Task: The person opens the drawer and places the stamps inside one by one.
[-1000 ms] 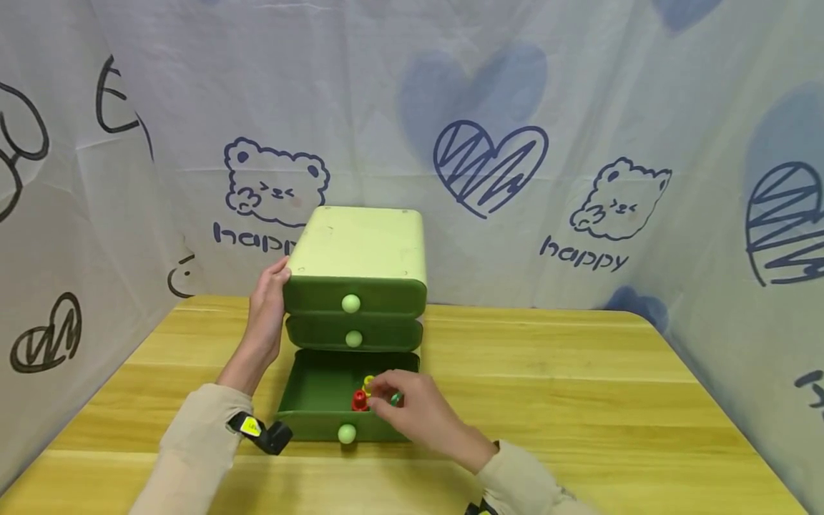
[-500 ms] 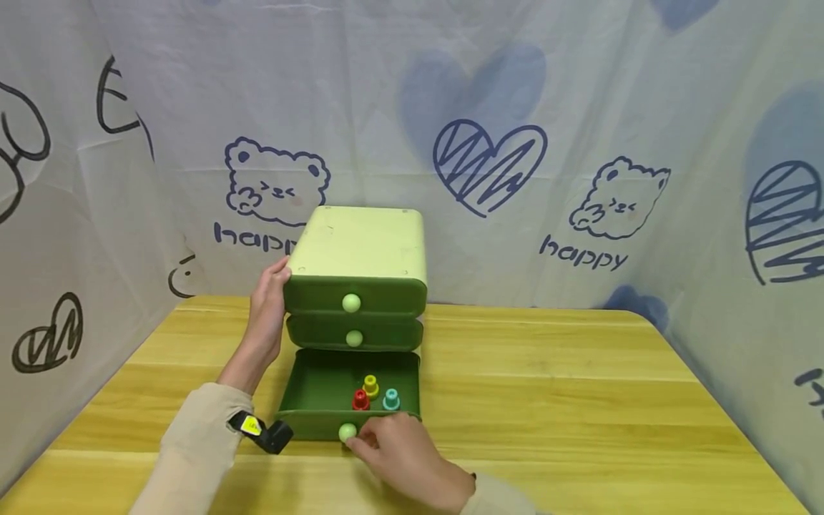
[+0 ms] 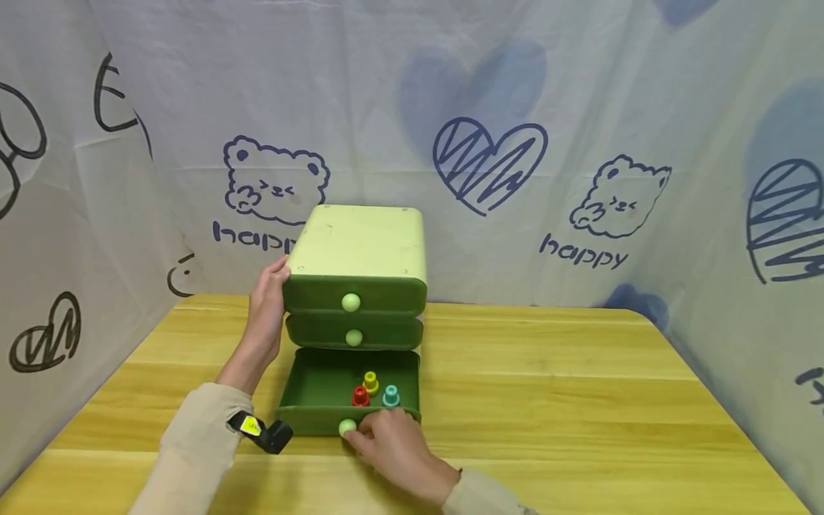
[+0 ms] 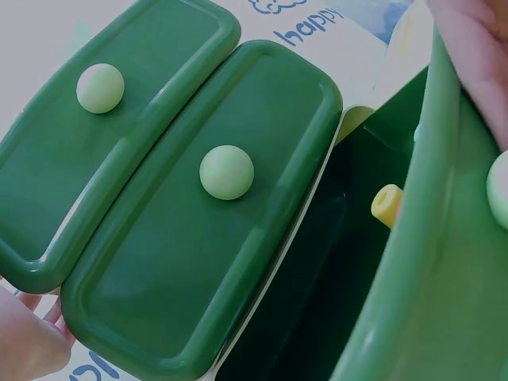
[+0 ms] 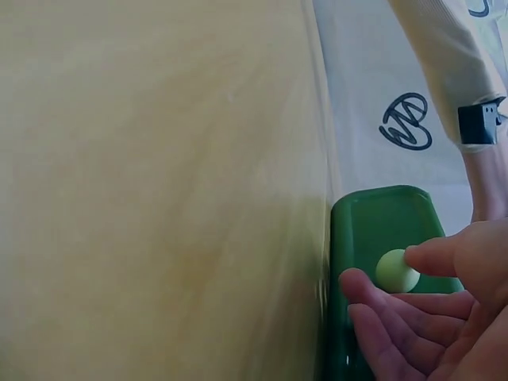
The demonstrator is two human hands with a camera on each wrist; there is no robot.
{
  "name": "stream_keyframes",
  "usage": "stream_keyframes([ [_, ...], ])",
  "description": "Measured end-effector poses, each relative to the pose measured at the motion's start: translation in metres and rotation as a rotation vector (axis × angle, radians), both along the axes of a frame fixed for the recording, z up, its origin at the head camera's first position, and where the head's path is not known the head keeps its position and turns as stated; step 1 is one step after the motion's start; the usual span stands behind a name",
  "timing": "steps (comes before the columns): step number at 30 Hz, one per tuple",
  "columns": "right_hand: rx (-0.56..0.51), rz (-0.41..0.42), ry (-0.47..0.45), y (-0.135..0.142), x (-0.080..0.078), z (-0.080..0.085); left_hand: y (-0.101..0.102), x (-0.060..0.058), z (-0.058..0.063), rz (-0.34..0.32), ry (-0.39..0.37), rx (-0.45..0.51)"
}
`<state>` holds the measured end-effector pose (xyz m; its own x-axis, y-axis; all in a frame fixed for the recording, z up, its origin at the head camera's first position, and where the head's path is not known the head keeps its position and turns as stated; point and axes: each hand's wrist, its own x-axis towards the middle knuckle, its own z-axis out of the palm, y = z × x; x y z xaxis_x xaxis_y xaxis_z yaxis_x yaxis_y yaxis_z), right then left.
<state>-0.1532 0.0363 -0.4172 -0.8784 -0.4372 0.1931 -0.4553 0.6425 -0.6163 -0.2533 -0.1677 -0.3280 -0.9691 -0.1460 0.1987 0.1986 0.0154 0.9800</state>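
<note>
A small cabinet with a pale green top (image 3: 360, 239) has a top drawer (image 3: 386, 297) and middle drawer (image 3: 393, 333) closed; its bottom drawer (image 3: 309, 422) is pulled out. Inside that drawer stand a red (image 3: 360, 397), a yellow (image 3: 370, 383) and a light blue (image 3: 390, 395) flanged plastic piece. My left hand (image 3: 265, 311) presses the cabinet's left side with extended fingers. At the bottom drawer's front, my right hand (image 3: 395, 443) holds the round knob (image 5: 397, 271), thumb tip on one side and index finger alongside. The drawer front hides part of the pieces in the left wrist view.
The cabinet stands on a wood-grain table (image 3: 547, 400), toward the left of its middle. Behind and at both sides hangs a white cloth (image 3: 489, 86) with blue hearts and bears. A black wrist camera (image 3: 260, 431) sits on the left sleeve.
My right hand has left the inside of the bottom drawer and come down to its knob, uncovering the light blue piece. The drawer has slid in slightly. My left hand stays put.
</note>
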Motion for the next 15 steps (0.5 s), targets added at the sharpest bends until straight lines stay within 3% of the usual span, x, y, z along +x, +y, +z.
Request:
stream_keyframes([
  [12, -0.111, -0.091, 0.130, -0.009, -0.022, -0.003, 0.000, 0.000, 0.000, -0.004, 0.004, 0.007],
  [15, -0.128, -0.109, 0.123, -0.010, -0.026, -0.003, 0.000, 0.000, 0.001, -0.003, 0.004, 0.007],
])
